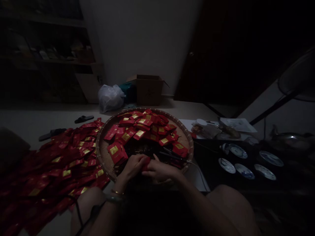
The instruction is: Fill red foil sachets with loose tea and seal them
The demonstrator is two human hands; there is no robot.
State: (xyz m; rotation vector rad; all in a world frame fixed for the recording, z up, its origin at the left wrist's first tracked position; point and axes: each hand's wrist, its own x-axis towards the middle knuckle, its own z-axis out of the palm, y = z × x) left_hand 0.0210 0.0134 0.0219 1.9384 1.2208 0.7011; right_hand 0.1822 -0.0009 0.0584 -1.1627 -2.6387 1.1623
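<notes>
My left hand (135, 165) and my right hand (159, 169) meet over the near side of a round woven bamboo tray (99, 154). Between them is a small red packet (145, 163), with the fingers of both hands closed on it. Red packets with gold labels (139, 134) lie heaped across the tray's far half, and a stack of them (116, 153) sits just left of my left hand. Dark loose material (141, 148) fills the middle of the tray. Beside my right hand rests a black tong-like tool (175, 156) with a pale cord. Dim light blurs finer detail.
A large pile of red packets (66, 164) covers the floor at left, near dark slippers (84, 119). Behind the tray stand an opened cardboard box (149, 91) and a white plastic bag (111, 97). Blue-and-white dishes (238, 151) sit on a dark table (209, 170) at right.
</notes>
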